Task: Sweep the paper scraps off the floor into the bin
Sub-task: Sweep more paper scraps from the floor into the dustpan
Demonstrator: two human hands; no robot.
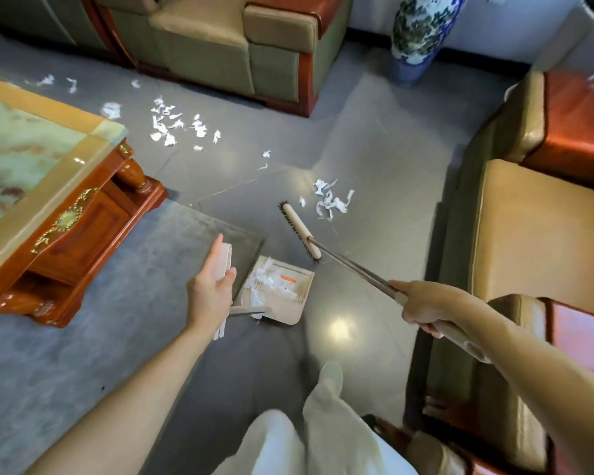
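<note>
The grey tiled floor [374, 138] fills most of the frame, ringed by a tan sofa [220, 46] along the top edge, a leather armchair [528, 217] at right and a marble-topped coffee table [31, 159] at left. Low in the centre stands a cream dustpan [302, 303] already carrying a heap of white scraps, so I judge part of the job done. The long-handled broom [352, 267] slants from lower right toward centre, its brush head [300, 229] on the tiles just above the dustpan. The right hand [422, 306] is clenched around the broom's shaft. The left hand [210, 289] lies against the dustpan's upright handle [226, 258], fingers straight and thumb out beside it; whether it truly clamps the handle I cannot tell. Still loose: the nearest paper scraps [330, 200] just right of the brush head, a bigger scatter [175, 125] at upper left near the table corner, and stray bits [48, 80] along the far left top. No bin shows anywhere, so emptying also remains; roughly a third done.
</note>
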